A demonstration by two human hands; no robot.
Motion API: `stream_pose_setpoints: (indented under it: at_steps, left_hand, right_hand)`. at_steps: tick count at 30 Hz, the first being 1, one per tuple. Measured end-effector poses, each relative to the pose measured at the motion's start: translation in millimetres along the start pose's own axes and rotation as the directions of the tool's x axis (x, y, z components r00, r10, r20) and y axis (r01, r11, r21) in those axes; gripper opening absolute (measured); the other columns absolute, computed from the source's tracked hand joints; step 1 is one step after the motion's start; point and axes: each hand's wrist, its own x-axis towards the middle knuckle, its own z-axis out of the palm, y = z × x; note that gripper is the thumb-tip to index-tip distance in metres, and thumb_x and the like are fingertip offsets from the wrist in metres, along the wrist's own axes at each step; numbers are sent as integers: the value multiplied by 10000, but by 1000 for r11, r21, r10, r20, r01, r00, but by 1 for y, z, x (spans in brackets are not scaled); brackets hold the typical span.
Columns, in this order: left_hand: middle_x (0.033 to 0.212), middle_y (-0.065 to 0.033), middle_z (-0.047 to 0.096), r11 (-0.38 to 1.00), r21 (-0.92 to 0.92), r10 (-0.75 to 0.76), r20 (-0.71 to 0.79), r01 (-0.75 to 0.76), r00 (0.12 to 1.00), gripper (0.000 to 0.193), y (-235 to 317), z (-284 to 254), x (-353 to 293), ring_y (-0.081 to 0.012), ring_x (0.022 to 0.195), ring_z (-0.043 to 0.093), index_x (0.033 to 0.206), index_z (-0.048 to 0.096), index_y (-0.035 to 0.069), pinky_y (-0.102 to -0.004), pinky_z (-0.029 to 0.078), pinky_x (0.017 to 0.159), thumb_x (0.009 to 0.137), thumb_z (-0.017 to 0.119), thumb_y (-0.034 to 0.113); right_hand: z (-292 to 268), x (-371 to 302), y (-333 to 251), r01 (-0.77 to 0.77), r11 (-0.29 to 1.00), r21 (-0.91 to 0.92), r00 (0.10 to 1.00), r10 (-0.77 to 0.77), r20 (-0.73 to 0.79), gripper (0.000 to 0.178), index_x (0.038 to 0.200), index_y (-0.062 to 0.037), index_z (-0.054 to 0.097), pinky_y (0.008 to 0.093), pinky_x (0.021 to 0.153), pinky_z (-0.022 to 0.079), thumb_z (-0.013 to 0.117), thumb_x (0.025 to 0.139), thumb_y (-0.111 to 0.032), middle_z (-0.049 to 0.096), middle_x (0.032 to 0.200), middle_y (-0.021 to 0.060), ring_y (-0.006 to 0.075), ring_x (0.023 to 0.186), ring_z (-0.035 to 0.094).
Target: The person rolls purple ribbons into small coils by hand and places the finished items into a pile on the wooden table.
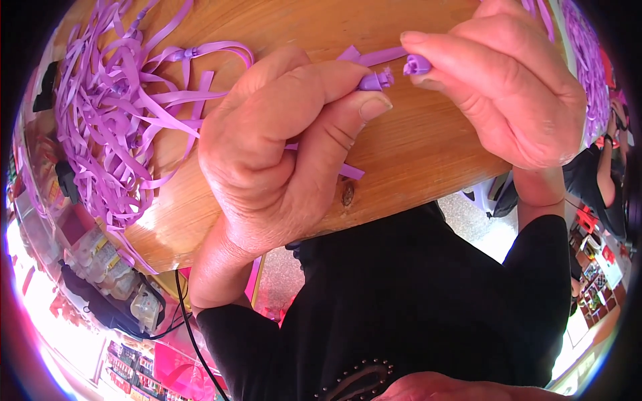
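Above the wooden table, my left hand (281, 134) is closed, pinching a small purple clasp half (372, 81) between thumb and forefinger. Its pronged end points toward my other hand. My right hand (511, 87) grips a second purple clasp half (416, 65) the same way, its open end facing left. A narrow gap separates the two pieces. Behind them runs a flat purple ribbon (386, 55), and a cut ribbon end (352, 172) shows below my left hand. How the ribbons join the clasp pieces is hidden by my fingers.
A tangled heap of purple ribbons (107, 134) with small clasps covers the table's left side. More purple ribbons (588, 67) hang at the far right. The wooden table's (414, 167) near edge curves in front of my body. A black cable (190, 334) runs down at lower left.
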Motion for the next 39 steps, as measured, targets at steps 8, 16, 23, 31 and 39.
stream_pose_setpoints:
  at_steps: [8, 16, 23, 31, 39]
  left_hand:
    - [645, -7, 463, 988, 137, 67, 28, -70, 997, 146, 1, 3, 2, -91, 584, 418, 895, 667, -16, -211, 314, 521, 751, 691, -23]
    - [644, -16, 467, 980, 170, 97, 47, -104, 994, 164, -1, 2, 0, -86, 562, 426, 909, 666, -20, -208, 320, 501, 747, 690, -32]
    - [656, -26, 480, 974, 156, 162, 33, -165, 986, 176, -8, 2, 1, -96, 578, 440, 916, 663, -20, -211, 335, 512, 744, 690, -39]
    - [659, -30, 488, 991, 97, 85, 77, -93, 993, 167, -3, 3, 0, -96, 584, 434, 915, 657, -28, -211, 332, 515, 751, 681, -46]
    - [705, -11, 496, 996, -84, -13, 117, 23, 993, 144, -3, 6, -5, -83, 625, 423, 934, 648, -19, -195, 330, 555, 790, 660, -15]
  right_hand:
    - [33, -3, 6, 67, 996, 50, 934, -45, -355, 182, 758, -6, 697, 219, 426, 376, 690, 581, -44, 593, 630, 46, 124, 504, 484]
    - [38, 5, -14, -112, 968, 223, 885, 199, -420, 178, 714, 3, 677, 231, 400, 354, 651, 546, -47, 554, 593, 42, 129, 479, 463]
    - [45, 1, 5, 155, 987, 46, 874, -116, -472, 144, 709, 17, 669, 238, 401, 357, 663, 570, -21, 548, 597, 61, 149, 479, 472]
    - [48, 6, -10, -59, 955, 290, 872, 191, -451, 137, 710, 25, 667, 242, 394, 354, 678, 576, -1, 544, 588, 69, 151, 471, 477]
    - [44, -9, -8, 97, 929, 356, 922, 51, -384, 281, 855, 70, 634, 261, 439, 291, 740, 647, -86, 549, 689, 86, 157, 520, 443]
